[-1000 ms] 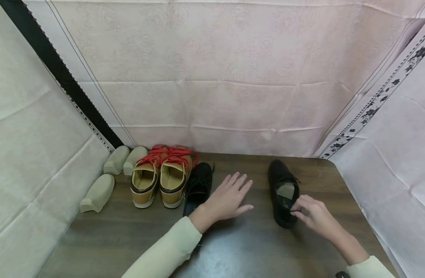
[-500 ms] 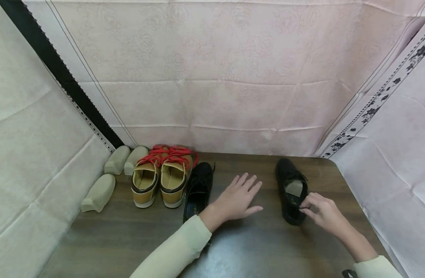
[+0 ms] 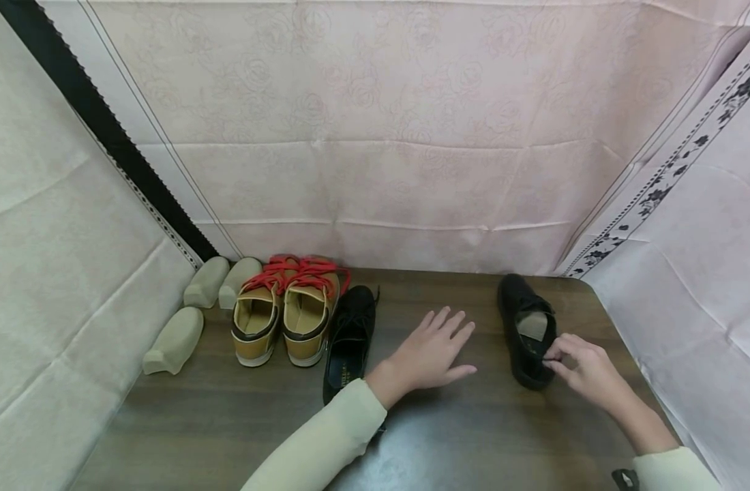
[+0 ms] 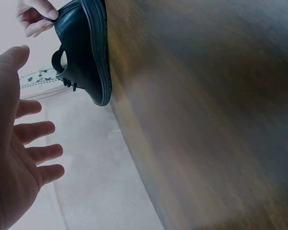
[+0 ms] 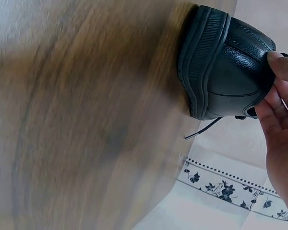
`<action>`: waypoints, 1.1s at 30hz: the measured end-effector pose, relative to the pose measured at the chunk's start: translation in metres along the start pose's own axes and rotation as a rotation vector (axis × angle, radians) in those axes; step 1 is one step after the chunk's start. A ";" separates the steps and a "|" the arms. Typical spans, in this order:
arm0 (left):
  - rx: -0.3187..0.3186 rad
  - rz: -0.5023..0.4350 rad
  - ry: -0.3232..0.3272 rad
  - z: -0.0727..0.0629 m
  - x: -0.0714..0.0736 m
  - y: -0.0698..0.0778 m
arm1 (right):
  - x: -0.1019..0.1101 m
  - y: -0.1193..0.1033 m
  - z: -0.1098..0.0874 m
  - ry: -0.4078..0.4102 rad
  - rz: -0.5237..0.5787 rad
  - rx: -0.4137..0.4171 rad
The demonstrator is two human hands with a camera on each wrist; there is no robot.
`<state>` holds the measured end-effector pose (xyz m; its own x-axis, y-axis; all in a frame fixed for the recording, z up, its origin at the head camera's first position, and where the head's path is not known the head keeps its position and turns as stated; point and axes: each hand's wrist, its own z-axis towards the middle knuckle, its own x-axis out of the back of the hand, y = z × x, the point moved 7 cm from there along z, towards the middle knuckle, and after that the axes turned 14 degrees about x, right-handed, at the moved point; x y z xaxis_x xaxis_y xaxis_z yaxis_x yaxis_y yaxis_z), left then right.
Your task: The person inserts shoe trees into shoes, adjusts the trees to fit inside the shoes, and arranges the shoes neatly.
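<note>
On the right side of the wooden table stands a black lace-up shoe [image 3: 515,307] with a pale insert in its opening. My right hand [image 3: 586,368] pinches the collar of this shoe near the heel, thumb outside and fingertips inside, as the right wrist view shows at the black heel [image 5: 242,67]. My left hand [image 3: 430,351] hovers with straight, spread fingers between this shoe and a second black shoe [image 3: 350,334], holding nothing. The left forearm partly covers the second shoe's heel end.
Left of the second black shoe stand two tan shoes [image 3: 304,348] with red laces [image 3: 283,273]. Several pale shoe-shaped inserts [image 3: 174,339] lie at the far left. Fabric-covered walls [image 3: 412,170] border the wooden tabletop [image 3: 185,423] at the back and both sides.
The shoe in my right hand's pinch has slid to the right and slightly toward the back wall. My left hand has drifted right, fingers still spread.
</note>
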<state>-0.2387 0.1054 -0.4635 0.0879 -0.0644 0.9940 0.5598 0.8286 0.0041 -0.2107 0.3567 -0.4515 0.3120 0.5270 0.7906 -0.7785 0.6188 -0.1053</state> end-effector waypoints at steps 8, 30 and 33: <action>-0.002 0.017 -0.007 0.005 -0.003 0.004 | 0.004 0.012 -0.006 -0.008 -0.042 -0.039; -0.004 0.016 -0.011 0.013 -0.005 0.015 | 0.016 0.035 -0.017 -0.021 -0.115 -0.089; -0.006 0.009 -0.011 0.014 -0.006 0.017 | 0.017 0.037 -0.019 -0.028 -0.128 -0.100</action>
<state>-0.2416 0.1280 -0.4678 0.0838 -0.0510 0.9952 0.5636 0.8260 -0.0051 -0.2244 0.3995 -0.4536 0.3886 0.4250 0.8175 -0.6749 0.7353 -0.0615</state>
